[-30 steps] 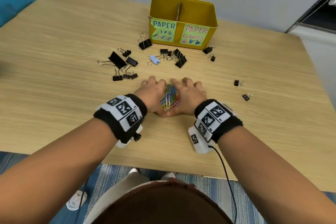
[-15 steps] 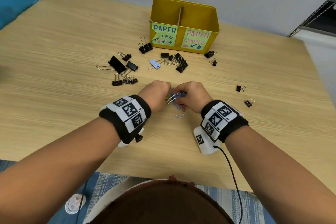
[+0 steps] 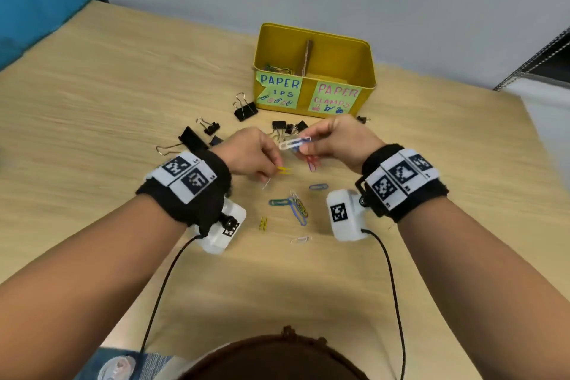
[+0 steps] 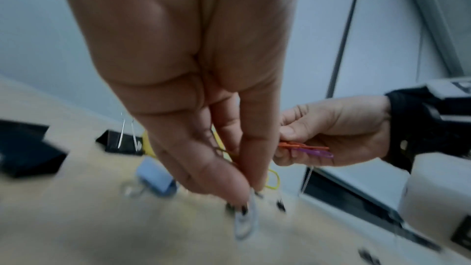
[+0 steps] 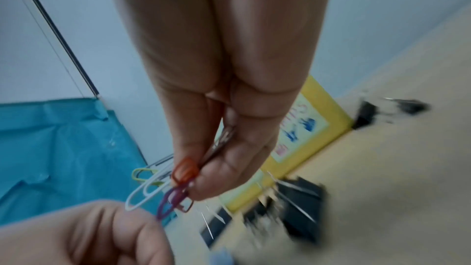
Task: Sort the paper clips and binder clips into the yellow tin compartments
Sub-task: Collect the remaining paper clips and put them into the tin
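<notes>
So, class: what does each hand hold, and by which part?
Right hand: bunch of paper clips, pinched at one end. Left hand: yellow paper clip, pinched at one end.

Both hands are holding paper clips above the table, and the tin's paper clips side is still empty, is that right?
Not quite. The left compartment of the tin, labelled for paper clips, already holds a few clips, as the head view shows. The rest stands: the left hand and right hand both pinch paper clips above the table.
</notes>
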### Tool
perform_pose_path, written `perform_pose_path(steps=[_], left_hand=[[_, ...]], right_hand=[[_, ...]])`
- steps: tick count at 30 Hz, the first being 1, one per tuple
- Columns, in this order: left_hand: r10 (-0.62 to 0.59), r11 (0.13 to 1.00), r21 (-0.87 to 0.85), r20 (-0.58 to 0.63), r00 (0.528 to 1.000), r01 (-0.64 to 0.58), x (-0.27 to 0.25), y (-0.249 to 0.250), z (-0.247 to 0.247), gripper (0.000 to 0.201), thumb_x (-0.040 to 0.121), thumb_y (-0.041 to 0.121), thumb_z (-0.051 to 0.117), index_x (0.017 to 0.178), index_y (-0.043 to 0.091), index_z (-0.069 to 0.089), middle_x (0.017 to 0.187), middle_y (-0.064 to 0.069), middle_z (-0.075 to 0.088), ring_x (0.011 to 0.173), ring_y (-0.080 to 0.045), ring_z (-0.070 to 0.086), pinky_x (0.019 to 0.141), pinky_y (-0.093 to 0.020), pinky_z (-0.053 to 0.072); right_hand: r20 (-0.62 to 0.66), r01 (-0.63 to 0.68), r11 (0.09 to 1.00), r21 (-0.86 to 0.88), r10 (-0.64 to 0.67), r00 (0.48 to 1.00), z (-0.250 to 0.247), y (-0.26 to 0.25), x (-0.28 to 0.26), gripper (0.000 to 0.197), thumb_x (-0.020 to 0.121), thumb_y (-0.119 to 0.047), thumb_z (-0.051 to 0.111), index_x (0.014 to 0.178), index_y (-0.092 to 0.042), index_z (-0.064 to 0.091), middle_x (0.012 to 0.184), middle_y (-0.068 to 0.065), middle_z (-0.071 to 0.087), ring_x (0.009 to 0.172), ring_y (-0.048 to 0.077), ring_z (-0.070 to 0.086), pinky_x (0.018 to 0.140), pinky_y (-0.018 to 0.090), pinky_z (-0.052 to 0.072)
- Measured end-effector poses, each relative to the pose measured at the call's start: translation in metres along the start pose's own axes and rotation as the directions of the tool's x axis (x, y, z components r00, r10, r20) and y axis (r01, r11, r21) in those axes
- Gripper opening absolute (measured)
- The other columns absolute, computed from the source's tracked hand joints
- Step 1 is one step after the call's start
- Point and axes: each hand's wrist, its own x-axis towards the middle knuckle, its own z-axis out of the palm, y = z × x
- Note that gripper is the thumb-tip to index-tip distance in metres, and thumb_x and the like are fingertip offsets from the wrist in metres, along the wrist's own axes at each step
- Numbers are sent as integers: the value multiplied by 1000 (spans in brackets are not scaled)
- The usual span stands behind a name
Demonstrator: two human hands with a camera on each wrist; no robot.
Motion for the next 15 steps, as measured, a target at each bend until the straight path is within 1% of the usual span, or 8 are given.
perform_pose_path(steps=[2, 4, 7, 10, 11, 12, 14, 15], left_hand=[[52, 995, -87, -32, 998, -54, 6, 15, -23, 25, 75, -13, 64, 66, 10, 66, 46, 4, 64, 39, -2, 59, 52, -15, 56], [103, 981, -152, -117, 988, -120, 15, 32, -46, 21, 75, -13, 64, 68, 7, 66, 55, 0, 65, 40, -1, 59, 52, -12, 55], [126, 971, -157, -307, 943, -181, 37, 56, -75, 24, 74, -11, 66, 65, 10, 64, 61, -3, 63, 41, 0, 58, 54, -14, 56], [92, 987, -76, -473, 876, -145, 63, 72, -86, 29, 71, -6, 68, 59, 20, 62, 46, 8, 61, 46, -6, 60, 62, -25, 58], [89, 992, -38, -493, 865, -124, 67, 76, -85, 23, 71, -1, 70, 62, 20, 64, 50, 9, 63, 55, -11, 62, 70, -28, 58], [99, 995, 19, -486, 868, -102, 70, 80, -82, 13, 71, 4, 72, 71, 17, 68, 63, 7, 68, 69, -16, 63, 78, -30, 56], [145, 981, 182, -480, 865, -63, 73, 82, -78, 25, 75, 12, 72, 100, 11, 71, 99, -6, 71, 96, -21, 64, 88, -29, 50], [180, 969, 240, -493, 851, -66, 70, 81, -75, 32, 78, 13, 70, 109, 11, 69, 111, -9, 69, 105, -22, 62, 91, -29, 48]], right_hand=[[-51, 37, 998, 55, -35, 998, -11, -28, 14, 17, 77, 13, 64, 88, 2, 68, 50, -4, 70, 42, 4, 62, 52, 16, 56], [-136, 81, 990, 115, -65, 989, -20, -55, 31, 18, 78, 11, 64, 84, -5, 68, 55, -4, 70, 47, 4, 63, 54, 16, 56], [-263, 141, 971, 195, -87, 961, -24, -87, 60, 24, 80, 13, 61, 71, -9, 60, 66, 4, 61, 47, 7, 58, 52, 18, 53], [-333, 74, 993, 96, -38, 942, -21, -97, 94, 27, 82, 10, 60, 66, -11, 56, 66, 5, 56, 55, 15, 56, 59, 24, 52], [-337, 28, 999, 44, -12, 941, -20, -97, 103, 21, 84, 7, 60, 71, -9, 59, 68, 5, 56, 61, 17, 57, 63, 27, 54], [-316, -16, 999, -31, 6, 949, -19, -97, 109, 11, 85, 3, 59, 82, -6, 64, 73, 6, 58, 69, 20, 60, 70, 31, 56], [-252, -93, 966, -242, 31, 967, -19, -97, 113, 27, 86, -7, 58, 112, -1, 63, 98, 11, 65, 91, 21, 60, 90, 36, 55], [-246, -99, 937, -334, 15, 969, -18, -97, 111, 34, 86, -9, 57, 119, -3, 61, 112, 13, 65, 98, 21, 59, 96, 36, 52]])
